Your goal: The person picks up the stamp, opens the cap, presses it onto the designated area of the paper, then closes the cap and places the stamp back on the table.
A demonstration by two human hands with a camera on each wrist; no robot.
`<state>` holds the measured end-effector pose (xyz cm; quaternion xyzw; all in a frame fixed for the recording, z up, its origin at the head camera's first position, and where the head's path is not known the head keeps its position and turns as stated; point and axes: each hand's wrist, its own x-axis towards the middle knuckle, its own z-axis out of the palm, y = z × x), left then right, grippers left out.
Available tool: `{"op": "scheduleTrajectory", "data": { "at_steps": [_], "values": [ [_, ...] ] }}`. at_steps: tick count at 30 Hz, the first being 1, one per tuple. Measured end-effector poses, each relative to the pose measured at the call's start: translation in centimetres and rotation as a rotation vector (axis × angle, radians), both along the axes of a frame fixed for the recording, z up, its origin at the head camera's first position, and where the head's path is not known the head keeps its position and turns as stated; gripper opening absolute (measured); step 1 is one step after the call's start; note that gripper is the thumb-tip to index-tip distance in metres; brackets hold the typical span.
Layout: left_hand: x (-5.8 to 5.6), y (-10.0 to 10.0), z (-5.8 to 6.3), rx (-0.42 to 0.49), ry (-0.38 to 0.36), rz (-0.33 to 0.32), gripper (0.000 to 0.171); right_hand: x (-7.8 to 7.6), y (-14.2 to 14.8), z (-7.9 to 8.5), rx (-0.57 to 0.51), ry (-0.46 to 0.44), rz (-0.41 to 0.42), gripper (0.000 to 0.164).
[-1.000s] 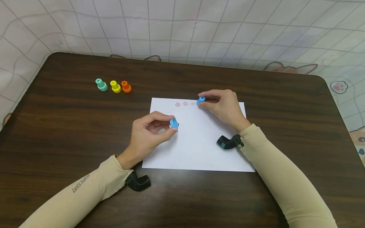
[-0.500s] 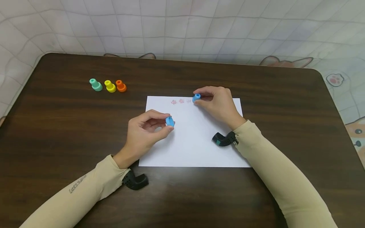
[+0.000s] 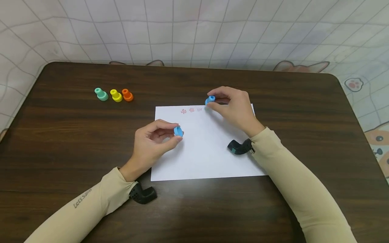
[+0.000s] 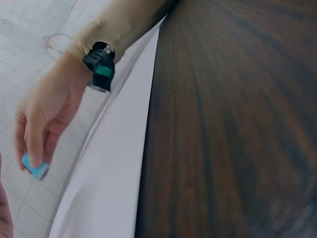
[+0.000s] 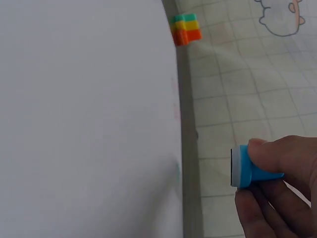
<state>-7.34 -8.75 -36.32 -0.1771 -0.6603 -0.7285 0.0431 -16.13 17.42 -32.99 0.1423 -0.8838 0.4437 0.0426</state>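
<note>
My right hand pinches a blue self-inking stamp by its body. In the right wrist view the stamp is held off the paper, its pale stamping end facing the sheet. Between thumb and fingers of my left hand is a small blue cap, held above the left part of the white paper. Near the sheet's top edge runs a row of small reddish prints, the rightmost fainter. A faint teal mark shows at the paper's edge in the right wrist view.
Three capped stamps stand in a row at the back left of the dark wooden table: teal, yellow and orange. A white gridded cloth hangs behind the table.
My right hand has raised the blue stamp off the paper. The sheet has turned slightly, its right side shifting away from me. My left hand keeps holding the cap in about the same place.
</note>
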Motion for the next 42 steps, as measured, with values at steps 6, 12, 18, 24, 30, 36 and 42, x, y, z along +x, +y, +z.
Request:
{"op": "scheduleTrajectory", "data": {
  "at_steps": [6, 12, 18, 24, 30, 36, 42],
  "values": [
    [0.1, -0.1, -0.2, -0.025, -0.013, 0.014, 0.038, 0.4, 0.3, 1.7, -0.124, -0.051, -0.001, 0.027],
    [0.2, -0.2, -0.3, -0.037, -0.044, 0.032, 0.038, 1.1, 0.1, 2.3, -0.281, -0.162, 0.038, 0.029],
    [0.2, 0.1, -0.1, -0.043, -0.076, 0.033, 0.037, 2.5, -0.1, 2.5, -0.373, -0.241, 0.058, 0.03],
    [-0.1, 0.4, 0.5, -0.101, -0.082, 0.041, 0.037, 4.3, -0.6, 2.5, -0.455, -0.295, 0.105, 0.025],
    [-0.4, 1.2, 1.4, -0.11, -0.071, 0.023, 0.038, 5.9, -1.2, 2.3, -0.54, -0.332, 0.159, 0.022],
    [-0.3, 2.0, 2.1, -0.06, -0.043, -0.014, 0.037, 7.1, -1.5, 2.4, -0.559, -0.337, 0.181, 0.021],
    [-0.2, 2.4, 2.5, -0.024, -0.046, -0.037, 0.037, 7.7, -1.8, 2.6, -0.568, -0.312, 0.194, 0.021]
  ]
}}
